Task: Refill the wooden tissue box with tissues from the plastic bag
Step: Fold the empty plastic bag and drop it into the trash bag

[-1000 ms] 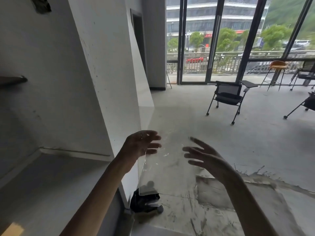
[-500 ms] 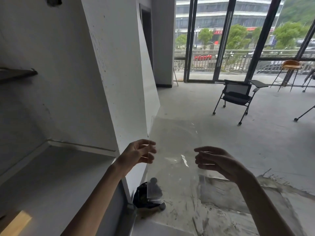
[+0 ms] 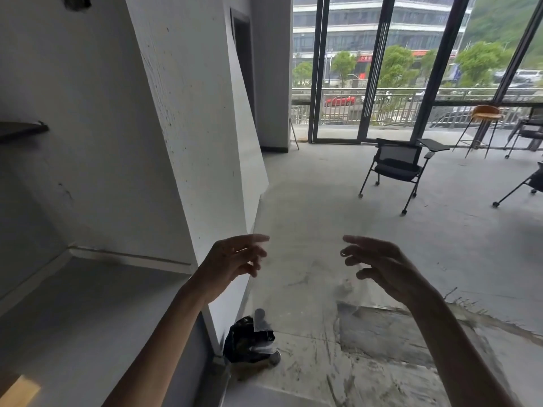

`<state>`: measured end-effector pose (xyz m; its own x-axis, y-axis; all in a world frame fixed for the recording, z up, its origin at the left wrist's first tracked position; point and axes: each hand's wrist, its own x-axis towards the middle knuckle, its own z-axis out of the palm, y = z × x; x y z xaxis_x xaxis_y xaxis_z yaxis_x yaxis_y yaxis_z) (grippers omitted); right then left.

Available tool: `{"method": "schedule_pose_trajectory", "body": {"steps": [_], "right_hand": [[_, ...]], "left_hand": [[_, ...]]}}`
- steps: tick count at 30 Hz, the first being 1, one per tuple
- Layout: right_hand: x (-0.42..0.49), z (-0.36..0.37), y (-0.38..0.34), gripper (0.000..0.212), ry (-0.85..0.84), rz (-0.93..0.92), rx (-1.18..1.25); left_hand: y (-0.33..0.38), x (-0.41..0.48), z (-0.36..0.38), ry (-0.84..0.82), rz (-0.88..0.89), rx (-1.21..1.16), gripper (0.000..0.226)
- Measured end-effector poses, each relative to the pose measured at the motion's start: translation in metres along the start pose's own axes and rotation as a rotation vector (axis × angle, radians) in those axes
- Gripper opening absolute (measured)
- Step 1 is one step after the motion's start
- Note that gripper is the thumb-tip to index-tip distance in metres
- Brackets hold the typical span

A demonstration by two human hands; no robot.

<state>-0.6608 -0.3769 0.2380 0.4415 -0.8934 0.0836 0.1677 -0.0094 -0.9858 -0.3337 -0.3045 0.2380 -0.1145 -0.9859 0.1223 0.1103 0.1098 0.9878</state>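
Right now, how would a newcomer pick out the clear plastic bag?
Start at the slanted white wall on the left; just right of it, the left hand and right hand are raised. The clear plastic bag hangs between them, a see-through film showing the floor behind, unlike the crumpled black bag on the floor below.

Clear plastic bag was thin, smooth, transparent film with a faint gloss. Floor was bare concrete, matt and rough, with dark scuffed stains. Wall showed white matt plaster, finely speckled. Black bag was crumpled glossy plastic. Chair had a black mesh back on a thin dark metal frame. Stool had a wood-toned seat on metal legs.
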Motion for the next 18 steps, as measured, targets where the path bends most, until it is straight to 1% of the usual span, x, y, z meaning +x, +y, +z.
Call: {"method": "schedule_pose_trajectory", "body": {"steps": [1,3,4,6,7,10,12,15,17,18], "right_hand": [[0.000,0.000,0.001,0.023,0.016,-0.052,0.008],[0.000,0.001,0.003,0.024,0.032,-0.168,-0.004],[0.000,0.004,0.002,0.025,0.020,-0.205,-0.017],[0.000,0.007,0.002,0.014,-0.024,-0.244,-0.006],[0.002,0.007,0.002,0.013,-0.041,-0.251,0.025],[0.005,0.006,-0.002,0.024,-0.095,-0.147,0.160],[0.004,0.008,-0.005,0.028,-0.124,-0.063,0.182],[0.000,0.016,-0.008,0.033,-0.077,-0.020,0.075],[-0.005,0.026,-0.010,0.034,-0.022,-0.045,-0.080],[-0.007,0.032,-0.012,0.038,0.014,-0.059,-0.166]], "left_hand": [[0.000,0.001,0.000,0.014,0.011,-0.013,0.034],[-0.002,0.002,-0.001,0.044,0.038,-0.030,0.018],[-0.002,0.002,-0.002,0.039,0.065,-0.031,0.021],[0.003,-0.001,0.000,0.001,0.127,0.015,0.036],[0.006,-0.003,0.001,-0.010,0.159,0.069,0.040],[0.015,-0.008,0.005,0.021,0.234,0.289,0.045],[0.019,-0.013,0.006,0.022,0.240,0.322,0.039],[0.024,-0.019,0.009,0.025,0.203,0.314,0.031],[0.023,-0.022,0.014,0.101,0.234,0.431,0.028],[0.022,-0.022,0.017,0.151,0.268,0.519,0.028]]}}
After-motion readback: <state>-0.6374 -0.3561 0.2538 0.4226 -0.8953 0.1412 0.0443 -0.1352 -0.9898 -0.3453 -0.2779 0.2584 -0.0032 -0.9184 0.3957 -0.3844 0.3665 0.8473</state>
